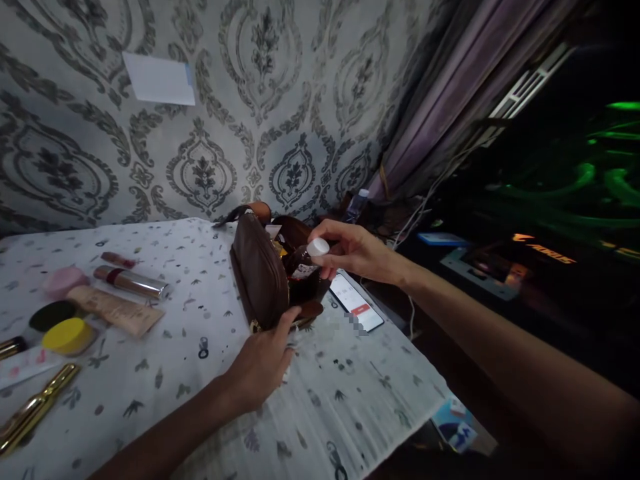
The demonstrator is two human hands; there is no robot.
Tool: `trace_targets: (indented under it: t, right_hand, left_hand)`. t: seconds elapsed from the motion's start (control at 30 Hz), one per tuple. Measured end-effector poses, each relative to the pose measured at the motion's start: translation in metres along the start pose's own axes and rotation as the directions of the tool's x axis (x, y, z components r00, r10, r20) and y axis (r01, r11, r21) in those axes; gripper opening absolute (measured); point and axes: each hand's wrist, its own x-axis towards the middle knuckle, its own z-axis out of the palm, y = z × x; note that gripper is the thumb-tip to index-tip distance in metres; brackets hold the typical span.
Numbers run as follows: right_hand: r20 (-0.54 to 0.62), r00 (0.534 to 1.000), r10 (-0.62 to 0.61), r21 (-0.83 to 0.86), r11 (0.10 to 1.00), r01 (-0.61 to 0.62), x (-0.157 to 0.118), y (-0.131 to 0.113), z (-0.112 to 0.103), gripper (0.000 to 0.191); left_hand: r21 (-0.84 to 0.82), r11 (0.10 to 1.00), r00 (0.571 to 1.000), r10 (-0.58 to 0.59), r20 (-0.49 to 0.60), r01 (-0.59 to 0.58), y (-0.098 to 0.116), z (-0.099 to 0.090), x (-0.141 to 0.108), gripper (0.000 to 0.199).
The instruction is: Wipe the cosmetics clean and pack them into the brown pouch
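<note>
A brown handbag stands unzipped on the cloth-covered table, with packets and other small items inside that I cannot fully make out. My left hand grips its near lower edge, by the strap end, with the fingers partly hidden. Over the bag's mouth, my right hand pinches a small dark bottle with a white cap. The bottle's lower part is hard to see against the bag's dark inside.
Left on the table lie a beige tube, a silver tube, a yellow-lidded jar, a pink round item and a gold tube. A lit phone rests beside the bag. Cables hang at right.
</note>
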Motion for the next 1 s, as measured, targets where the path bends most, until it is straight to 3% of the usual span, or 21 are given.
trace_targets:
  t: [0.1, 0.2, 0.33, 0.4, 0.5, 0.63, 0.77, 1.0]
  right_hand:
    - [0.028, 1.000, -0.004, -0.079, 0.997, 0.006, 0.001, 0.002, -0.002, 0.028]
    - [0.103, 0.995, -0.008, -0.261, 0.965, 0.035, 0.001, -0.001, -0.005, 0.020]
    - [0.313, 0.949, -0.026, -0.587, 0.781, 0.215, 0.003, -0.014, -0.008, 0.010]
    - [0.418, 0.908, -0.013, -0.660, 0.683, 0.314, 0.006, -0.018, -0.007, 0.010]
    - [0.517, 0.853, 0.065, -0.701, 0.604, 0.379, 0.013, -0.020, -0.003, 0.017]
    - [0.542, 0.817, 0.197, -0.764, 0.520, 0.381, 0.022, -0.019, 0.005, 0.028]
    - [0.516, 0.811, 0.274, -0.818, 0.439, 0.372, 0.026, -0.021, 0.018, 0.033]
    - [0.510, 0.808, 0.295, -0.857, 0.255, 0.448, 0.025, -0.014, 0.030, 0.017]
  left_hand:
    - [0.004, 1.000, 1.000, 0.002, 0.023, -0.002, -0.002, 0.000, 0.001, 0.067]
    - [0.019, 1.000, 1.000, 0.012, 0.017, -0.013, -0.003, 0.001, 0.000, 0.066]
    - [0.000, 0.998, 0.998, 0.055, -0.043, -0.055, -0.008, 0.005, -0.002, 0.066]
    - [0.010, 0.998, 0.996, 0.067, -0.064, -0.066, -0.011, 0.008, -0.002, 0.066]
    - [0.041, 0.997, 0.996, 0.064, -0.057, -0.062, -0.013, 0.009, -0.001, 0.068]
    - [0.075, 0.996, 0.998, 0.057, -0.008, -0.056, -0.013, 0.007, -0.002, 0.069]
    - [0.070, 0.993, 0.995, 0.092, -0.032, -0.090, -0.019, 0.010, -0.003, 0.070]
    - [0.092, 0.991, 0.994, 0.101, -0.044, -0.097, -0.022, 0.012, -0.003, 0.075]
